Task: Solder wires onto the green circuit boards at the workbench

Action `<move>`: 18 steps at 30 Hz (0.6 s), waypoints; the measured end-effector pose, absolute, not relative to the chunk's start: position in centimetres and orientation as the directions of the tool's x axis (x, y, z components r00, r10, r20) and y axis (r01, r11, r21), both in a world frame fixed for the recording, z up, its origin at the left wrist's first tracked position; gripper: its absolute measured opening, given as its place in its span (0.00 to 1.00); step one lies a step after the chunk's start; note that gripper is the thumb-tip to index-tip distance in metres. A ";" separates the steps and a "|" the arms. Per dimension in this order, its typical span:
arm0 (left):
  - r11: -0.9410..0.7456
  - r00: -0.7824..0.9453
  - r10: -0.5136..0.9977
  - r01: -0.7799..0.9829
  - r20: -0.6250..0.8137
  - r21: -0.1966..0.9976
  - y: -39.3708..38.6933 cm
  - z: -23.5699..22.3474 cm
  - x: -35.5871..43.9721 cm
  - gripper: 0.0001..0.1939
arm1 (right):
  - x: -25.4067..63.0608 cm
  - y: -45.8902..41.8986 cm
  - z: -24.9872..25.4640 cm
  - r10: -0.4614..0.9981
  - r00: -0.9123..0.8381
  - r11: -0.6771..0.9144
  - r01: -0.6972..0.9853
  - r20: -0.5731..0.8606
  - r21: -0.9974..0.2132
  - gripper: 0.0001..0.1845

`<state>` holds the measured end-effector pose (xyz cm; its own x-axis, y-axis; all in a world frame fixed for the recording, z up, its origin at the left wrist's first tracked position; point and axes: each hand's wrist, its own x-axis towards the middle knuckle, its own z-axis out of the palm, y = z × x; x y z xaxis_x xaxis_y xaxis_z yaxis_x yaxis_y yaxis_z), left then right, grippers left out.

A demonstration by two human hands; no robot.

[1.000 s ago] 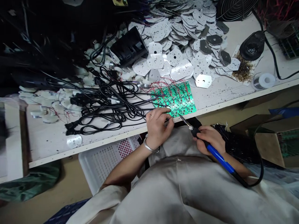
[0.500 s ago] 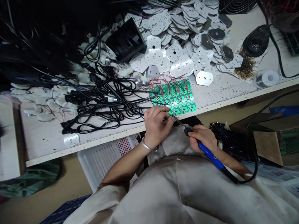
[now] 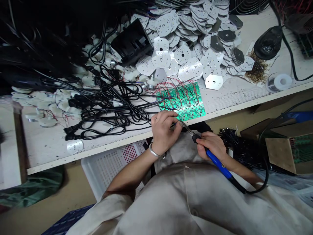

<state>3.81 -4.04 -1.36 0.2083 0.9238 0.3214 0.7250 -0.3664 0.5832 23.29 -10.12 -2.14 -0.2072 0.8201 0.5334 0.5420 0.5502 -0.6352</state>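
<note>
My right hand [image 3: 212,146] is closed round the blue handle of a soldering iron [image 3: 217,162]. The iron's metal tip points up and left, close to the fingertips of my left hand [image 3: 165,130]. Those fingers are pinched on the end of a black cable [image 3: 141,129] at the front edge of the bench. Just beyond them lies a green circuit board panel [image 3: 192,109], with thin red and black wires across it. The exact contact between tip and cable end is too small to make out.
Tangled black cables [image 3: 117,114] lie left of the panel. Silvery plates [image 3: 190,68] are heaped behind it. A solder spool [image 3: 282,82] and a black iron holder [image 3: 268,42] stand at the right. Below the bench are a white plastic basket [image 3: 100,166] and a cardboard box [image 3: 280,153].
The soldering iron's handle and my right hand have shifted very slightly to the left. My left hand stays almost in place.
</note>
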 end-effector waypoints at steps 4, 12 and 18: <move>-0.345 0.208 0.933 0.743 0.293 0.574 -4.1 -1.1 3.9 0.06 | 22.9 -9.8 -1.7 0.758 -0.114 0.589 0.543 0.642 -0.599 0.10; -0.348 0.209 0.931 0.750 0.299 0.563 -4.1 -0.9 4.0 0.06 | 23.1 -9.9 -1.5 0.758 -0.076 0.579 0.534 0.647 -0.616 0.11; -0.308 0.205 0.949 0.771 0.241 0.557 -4.0 -0.6 4.0 0.07 | 22.9 -9.9 -1.6 0.773 0.009 0.541 0.513 0.634 -0.666 0.13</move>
<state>4.01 -4.01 -0.59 0.2045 0.9487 0.2413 0.7710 -0.3080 0.5574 22.93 -9.89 -1.57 0.0087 0.7732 0.6341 0.5135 0.5407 -0.6663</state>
